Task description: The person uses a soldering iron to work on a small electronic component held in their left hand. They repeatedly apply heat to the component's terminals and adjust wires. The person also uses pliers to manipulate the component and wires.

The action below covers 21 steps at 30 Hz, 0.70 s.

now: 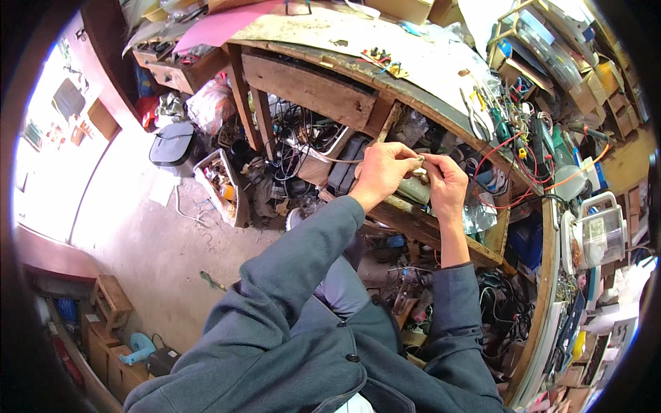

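Observation:
My left hand and my right hand are raised together in front of a cluttered wooden workbench. Between their fingertips they pinch a small pale part, too small to identify. A thin pale wire or strip runs from the left hand's fingers off to the left, over the shelf under the bench. Both forearms wear grey sleeves. The fingers hide most of the small part.
The bench top holds red and orange wires, hand tools and small boxes. Under it are tangled cables, a white crate of parts and a dark round appliance. A white lidded container stands at right. Bare concrete floor lies at left.

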{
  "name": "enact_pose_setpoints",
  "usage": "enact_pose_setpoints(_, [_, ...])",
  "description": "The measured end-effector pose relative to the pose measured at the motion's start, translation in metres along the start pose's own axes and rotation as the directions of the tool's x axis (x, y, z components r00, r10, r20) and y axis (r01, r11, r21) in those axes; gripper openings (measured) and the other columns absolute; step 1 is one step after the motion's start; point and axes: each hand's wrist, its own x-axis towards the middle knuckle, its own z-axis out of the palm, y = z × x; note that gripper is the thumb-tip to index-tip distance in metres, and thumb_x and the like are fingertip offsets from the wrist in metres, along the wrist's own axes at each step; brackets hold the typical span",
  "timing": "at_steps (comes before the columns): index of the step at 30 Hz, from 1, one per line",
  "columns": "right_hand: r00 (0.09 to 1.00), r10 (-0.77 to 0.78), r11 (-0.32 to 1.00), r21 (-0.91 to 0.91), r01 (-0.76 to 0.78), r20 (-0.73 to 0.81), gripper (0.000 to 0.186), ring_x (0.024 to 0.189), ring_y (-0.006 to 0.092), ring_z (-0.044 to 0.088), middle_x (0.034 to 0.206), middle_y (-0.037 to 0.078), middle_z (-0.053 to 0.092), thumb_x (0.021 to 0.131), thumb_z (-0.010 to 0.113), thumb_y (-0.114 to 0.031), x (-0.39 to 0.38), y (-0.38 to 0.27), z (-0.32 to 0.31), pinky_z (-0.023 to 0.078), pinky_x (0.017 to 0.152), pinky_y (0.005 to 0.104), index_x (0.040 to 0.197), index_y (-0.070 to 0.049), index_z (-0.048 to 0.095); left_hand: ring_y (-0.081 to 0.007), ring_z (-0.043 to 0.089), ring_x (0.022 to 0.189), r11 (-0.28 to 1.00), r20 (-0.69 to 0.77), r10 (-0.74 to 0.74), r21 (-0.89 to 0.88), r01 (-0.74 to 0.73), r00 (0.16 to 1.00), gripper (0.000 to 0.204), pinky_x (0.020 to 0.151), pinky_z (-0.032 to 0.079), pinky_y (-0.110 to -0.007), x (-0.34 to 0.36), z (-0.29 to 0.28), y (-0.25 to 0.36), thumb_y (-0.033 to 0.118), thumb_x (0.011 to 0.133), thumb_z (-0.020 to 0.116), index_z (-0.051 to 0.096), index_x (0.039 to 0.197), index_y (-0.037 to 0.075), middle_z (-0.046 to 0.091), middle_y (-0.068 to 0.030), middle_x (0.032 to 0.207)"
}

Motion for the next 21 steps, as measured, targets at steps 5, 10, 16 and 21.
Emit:
enact_pose_setpoints(5, [0.997, 0.049, 0.992, 0.115, -0.042, -0.060, 0.010, 0.071, 0.0078, 0.061, 0.083, 0.004, 0.071, 0.088, 0.071, 0.003, 0.000, 0.002, 0.003, 0.048, 0.063, 0.0233, 0.097, 0.000, 0.074, -0.0101, 0.067, 0.075, 0.997, 0.073, -0.002, -0.075, 0.007, 0.997, 0.015, 0.067, 0.056, -0.025, 0.000, 0.000, 0.001, 0.010, 0.093, 0.070, 0.067, 0.102, -0.002, 0.071, -0.0057, 0.089])
enact_pose_setpoints(10, [0.985, 0.174, 0.969, 0.179, -0.170, -0.008, 0.009, 0.072, 0.0049, 0.060, 0.081, 0.001, 0.071, 0.089, 0.073, -0.003, -0.001, 0.003, 0.004, 0.048, 0.065, 0.0206, 0.097, 0.001, 0.074, -0.0063, 0.059, 0.066, 1.000, 0.188, -0.025, 0.005, 0.024, 0.982, 0.017, 0.059, 0.050, -0.023, 0.003, -0.008, -0.006, 0.017, 0.098, 0.065, 0.066, 0.103, 0.001, 0.067, -0.0016, 0.083])
enact_pose_setpoints(16, [0.937, 0.332, 0.880, 0.320, -0.350, 0.111, 0.016, 0.066, 0.0060, 0.059, 0.078, 0.001, 0.067, 0.097, 0.068, -0.013, -0.003, 0.006, -0.004, 0.049, 0.056, 0.0216, 0.093, 0.002, 0.070, -0.0057, 0.058, 0.068, 0.997, 0.098, 0.073, -0.013, -0.072, 0.993, 0.014, 0.060, 0.049, -0.024, -0.003, -0.001, -0.001, 0.015, 0.095, 0.069, 0.069, 0.094, 0.001, 0.067, -0.0002, 0.081])
enact_pose_setpoints(21, [0.936, 0.254, 0.870, 0.364, -0.332, 0.245, 0.019, 0.072, 0.0096, 0.063, 0.091, 0.005, 0.067, 0.104, 0.057, -0.015, 0.000, -0.002, 0.004, 0.053, 0.058, 0.0262, 0.111, 0.002, 0.064, -0.0085, 0.063, 0.080, 0.987, 0.086, 0.148, -0.075, -0.142, 0.985, 0.009, 0.071, 0.053, -0.026, -0.001, -0.003, -0.015, 0.010, 0.094, 0.070, 0.069, 0.095, 0.000, 0.070, -0.0016, 0.087])
